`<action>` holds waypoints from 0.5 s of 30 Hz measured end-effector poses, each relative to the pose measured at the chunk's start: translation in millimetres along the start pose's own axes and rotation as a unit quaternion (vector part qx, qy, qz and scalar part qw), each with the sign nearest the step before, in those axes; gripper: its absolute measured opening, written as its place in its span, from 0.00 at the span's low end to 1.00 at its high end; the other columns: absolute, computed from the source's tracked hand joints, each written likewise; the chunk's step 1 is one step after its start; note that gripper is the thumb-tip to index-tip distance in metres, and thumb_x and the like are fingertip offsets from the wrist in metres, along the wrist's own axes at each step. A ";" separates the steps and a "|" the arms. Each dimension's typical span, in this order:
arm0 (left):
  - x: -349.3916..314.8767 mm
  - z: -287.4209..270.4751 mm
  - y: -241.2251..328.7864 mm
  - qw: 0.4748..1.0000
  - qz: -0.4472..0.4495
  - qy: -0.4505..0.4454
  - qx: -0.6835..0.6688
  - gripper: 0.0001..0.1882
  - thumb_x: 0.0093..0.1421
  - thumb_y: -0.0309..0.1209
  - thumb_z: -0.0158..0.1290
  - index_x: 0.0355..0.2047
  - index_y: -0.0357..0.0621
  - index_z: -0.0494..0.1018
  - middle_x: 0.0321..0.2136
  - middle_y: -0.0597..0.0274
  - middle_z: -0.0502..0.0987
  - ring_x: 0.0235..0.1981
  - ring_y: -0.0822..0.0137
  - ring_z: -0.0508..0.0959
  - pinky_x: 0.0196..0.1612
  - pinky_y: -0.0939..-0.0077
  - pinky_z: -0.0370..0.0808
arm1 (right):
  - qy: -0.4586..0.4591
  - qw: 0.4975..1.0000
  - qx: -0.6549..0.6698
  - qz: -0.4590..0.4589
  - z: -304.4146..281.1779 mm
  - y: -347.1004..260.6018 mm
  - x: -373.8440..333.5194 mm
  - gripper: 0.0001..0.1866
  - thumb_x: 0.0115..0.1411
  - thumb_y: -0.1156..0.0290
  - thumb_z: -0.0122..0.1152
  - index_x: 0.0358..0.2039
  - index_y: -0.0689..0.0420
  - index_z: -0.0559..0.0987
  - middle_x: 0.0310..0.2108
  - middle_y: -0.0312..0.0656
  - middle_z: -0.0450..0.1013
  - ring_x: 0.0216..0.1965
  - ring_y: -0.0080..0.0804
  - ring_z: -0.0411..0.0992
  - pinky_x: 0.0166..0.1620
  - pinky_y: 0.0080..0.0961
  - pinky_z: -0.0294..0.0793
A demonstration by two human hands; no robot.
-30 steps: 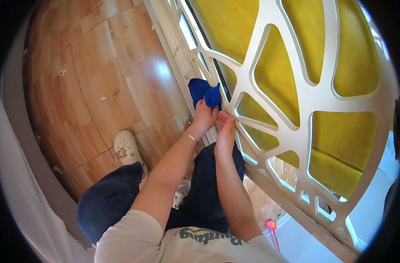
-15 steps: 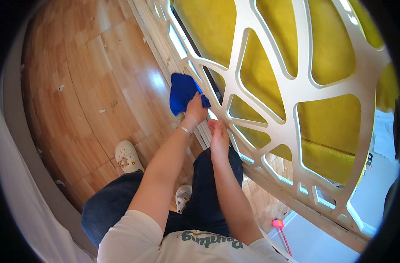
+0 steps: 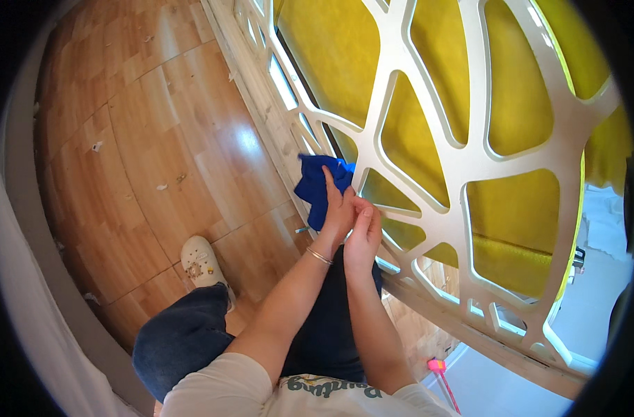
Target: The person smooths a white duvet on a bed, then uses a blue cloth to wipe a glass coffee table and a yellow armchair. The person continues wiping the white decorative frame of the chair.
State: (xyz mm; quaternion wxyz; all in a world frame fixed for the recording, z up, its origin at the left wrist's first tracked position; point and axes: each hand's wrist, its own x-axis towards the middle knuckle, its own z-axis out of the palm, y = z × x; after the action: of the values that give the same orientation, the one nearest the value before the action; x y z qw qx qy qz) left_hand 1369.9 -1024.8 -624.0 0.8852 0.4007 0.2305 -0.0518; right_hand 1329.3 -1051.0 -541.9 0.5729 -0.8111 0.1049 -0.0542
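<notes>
A blue cloth lies bunched against the lower bars of a white lattice panel. My left hand, with a bracelet at the wrist, is on the cloth. Its index finger stretches along the fabric while the other fingers curl into it. Close beside it, my right hand is closed, thumb up, its fingertips touching or nearly touching the left hand at the panel's edge. Whatever is between its fingers is hidden.
Yellow padded material shows behind the lattice openings. A wooden base rail runs along the panel's foot. Small white scraps are scattered on the wood-look floor. A pink-handled tool lies beyond the panel.
My left hand and the cloth have moved nearer to me and right along the lattice. My right hand has shifted slightly nearer and curled, and the two hands now meet.
</notes>
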 end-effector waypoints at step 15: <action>48.4 -16.6 54.7 0.837 0.146 0.043 0.526 0.24 0.63 0.38 0.50 0.59 0.48 0.71 0.58 0.25 0.65 0.51 0.36 0.77 0.52 0.52 0.76 | -0.102 0.992 0.017 -0.073 15.5 -64.7 10.9 0.14 0.72 0.70 0.48 0.51 0.63 0.75 0.48 0.44 0.76 0.50 0.30 0.73 0.56 0.28 0.70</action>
State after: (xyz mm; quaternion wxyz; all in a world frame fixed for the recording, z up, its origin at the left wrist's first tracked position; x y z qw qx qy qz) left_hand 1421.9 -971.2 -617.7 0.5273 0.8369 0.1457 -0.0183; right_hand 1350.1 -1018.5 -486.7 0.5888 -0.8080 -0.0146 -0.0143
